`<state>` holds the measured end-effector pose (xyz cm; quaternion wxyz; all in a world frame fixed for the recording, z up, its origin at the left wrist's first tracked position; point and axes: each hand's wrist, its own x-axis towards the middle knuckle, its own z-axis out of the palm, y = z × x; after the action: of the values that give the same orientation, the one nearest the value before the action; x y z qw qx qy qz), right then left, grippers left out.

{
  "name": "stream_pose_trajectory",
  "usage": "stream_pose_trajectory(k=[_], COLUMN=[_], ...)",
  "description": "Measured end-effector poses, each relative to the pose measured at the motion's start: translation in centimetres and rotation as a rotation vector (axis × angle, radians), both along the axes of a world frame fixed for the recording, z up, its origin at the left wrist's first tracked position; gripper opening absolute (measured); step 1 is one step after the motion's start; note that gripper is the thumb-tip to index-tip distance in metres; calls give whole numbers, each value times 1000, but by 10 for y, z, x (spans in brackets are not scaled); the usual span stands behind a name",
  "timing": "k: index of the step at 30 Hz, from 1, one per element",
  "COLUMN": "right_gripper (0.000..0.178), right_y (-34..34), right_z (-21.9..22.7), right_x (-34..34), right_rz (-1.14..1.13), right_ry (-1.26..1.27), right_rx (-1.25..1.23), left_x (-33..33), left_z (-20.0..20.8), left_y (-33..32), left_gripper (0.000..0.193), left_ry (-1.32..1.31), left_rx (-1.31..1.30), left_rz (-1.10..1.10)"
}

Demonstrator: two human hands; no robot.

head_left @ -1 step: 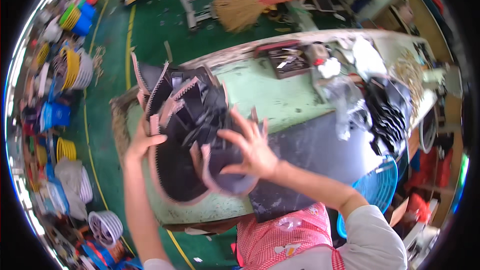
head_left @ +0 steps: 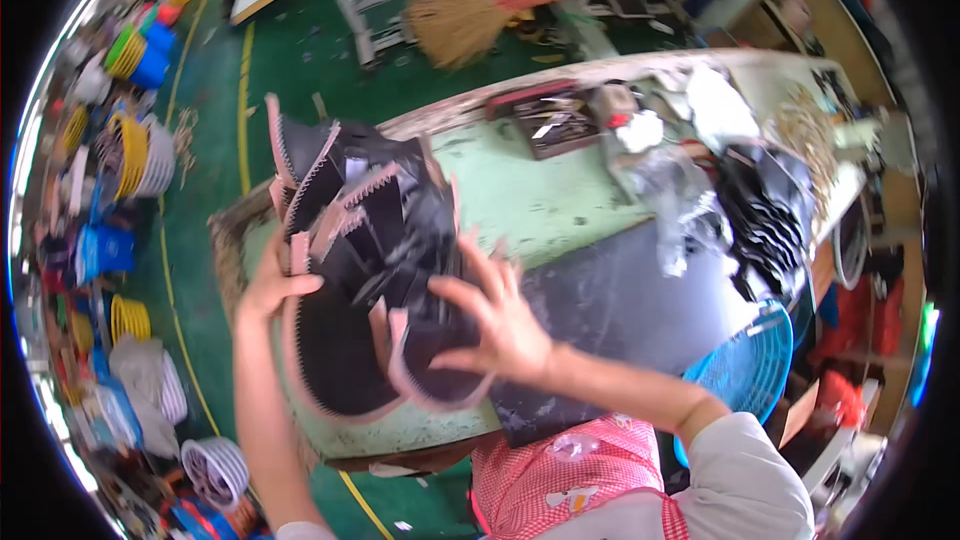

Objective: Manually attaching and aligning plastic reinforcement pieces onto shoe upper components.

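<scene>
A bulky stack of black shoe uppers (head_left: 345,350) with pale pink, saw-toothed edges stands at the left end of the green worktable (head_left: 500,180). At its left edge, my left hand (head_left: 270,285) grips the pieces, thumb in front and the other fingers mostly hidden. My right hand (head_left: 500,320) is at the stack's right side with fingers spread, its thumb over the lower right upper. Whether all of its fingertips touch the stack, I cannot tell. Folds and loose flaps crowd the top of the stack.
A dark sheet (head_left: 610,310) covers the table's near right part. Farther right lie clear plastic (head_left: 680,200) and another black stack (head_left: 765,215). A tool box (head_left: 550,125) sits along the far edge. A blue basket (head_left: 745,370) stands right of my apron. Beyond is a broom (head_left: 460,25).
The whole view has shifted slightly, so the table and background appear farther left. Both hands stay at the stack, which sits a little lower and more to the left in view.
</scene>
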<state>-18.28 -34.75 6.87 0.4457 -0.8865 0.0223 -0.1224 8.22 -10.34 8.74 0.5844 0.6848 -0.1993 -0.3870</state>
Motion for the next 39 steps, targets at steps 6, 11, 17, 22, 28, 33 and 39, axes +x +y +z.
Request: stream_pose_trajectory(k=[6,11,17,22,28,33,39], right_gripper=[87,72,66,24,21,20,21], right_y=[7,6,-24,-105,-238,-273,-292], right_z=[50,-21,-48,-48,-82,-96,-118], right_x=[-78,-22,27,-96,-210,-198,-226], right_rz=[-294,-405,-450,-120,-827,-590,-286], right_ry=[288,269,200,71,134,48,-139], right_rx=[219,231,238,405,-79,-135,48], left_x=[27,-7,-114,-145,-119,-103,-275], left_z=[20,4,14,-89,-89,-93,-41], left_y=[-181,-250,-164,-99,-106,-66,-147], left_gripper=[113,80,65,98,57,37,26], left_ry=[68,-1023,-1321,-1282,-1129,-1048,-1615], left_rx=[395,210,524,511,414,301,314], left_rz=[-758,-804,-99,154,347,483,364])
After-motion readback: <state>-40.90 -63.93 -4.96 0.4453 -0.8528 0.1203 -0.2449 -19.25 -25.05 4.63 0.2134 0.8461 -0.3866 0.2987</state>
